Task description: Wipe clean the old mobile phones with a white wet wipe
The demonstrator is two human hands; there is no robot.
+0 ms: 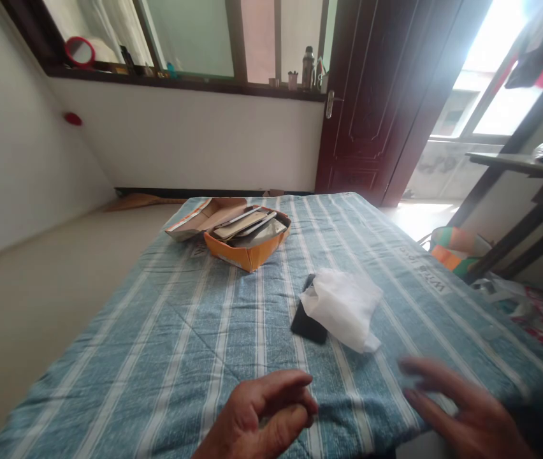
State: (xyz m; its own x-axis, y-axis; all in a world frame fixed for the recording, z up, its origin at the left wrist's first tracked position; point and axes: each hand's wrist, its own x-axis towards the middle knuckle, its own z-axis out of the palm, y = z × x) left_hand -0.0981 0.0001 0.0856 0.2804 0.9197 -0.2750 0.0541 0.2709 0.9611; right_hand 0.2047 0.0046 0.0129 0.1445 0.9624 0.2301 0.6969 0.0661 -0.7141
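Note:
My left hand hovers over the near edge of the striped blue bedding, its fingers curled against the thumb with nothing seen between them. Off to the right is my right hand, blurred, with thumb and fingers apart and nothing in it. Beyond both hands, a crumpled white bag or cloth partly covers a flat black object. Farther back, an orange box stands with its lid folded open to the left, holding several flat, phone-like items.
A dark red door stands behind the bed, beside a windowsill carrying a round red mirror and a flask. On the right are a dark table and several bags on the floor.

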